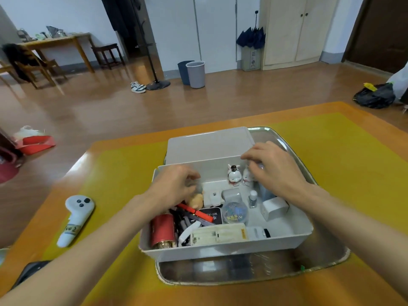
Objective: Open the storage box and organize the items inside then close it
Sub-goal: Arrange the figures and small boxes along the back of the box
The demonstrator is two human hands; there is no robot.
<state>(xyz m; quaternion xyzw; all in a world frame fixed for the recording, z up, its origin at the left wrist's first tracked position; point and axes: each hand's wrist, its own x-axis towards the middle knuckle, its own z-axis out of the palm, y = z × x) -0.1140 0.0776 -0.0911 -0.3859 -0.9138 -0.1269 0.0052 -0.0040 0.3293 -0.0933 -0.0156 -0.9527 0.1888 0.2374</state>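
The white storage box (220, 250) stands open on a metal tray (320, 261), and its lid (207, 144) lies behind it. My left hand (174, 186) is inside at the back left, its fingers curled above a tan toy (196, 200); blur hides whether it holds anything. My right hand (273, 166) is at the back right, fingers curled round the top of a white figurine (246, 178) that stands beside a rabbit figurine (234, 176). Also inside are a red can (162, 228), pens, a clear tub of clips (235, 212), a small bottle (253, 198) and a white adapter (273, 208).
The tray sits on a yellow mat (342, 162) on an orange table. A white controller (75, 217) lies on the mat to the left of the box. A dark object (31, 270) shows at the table's near left edge.
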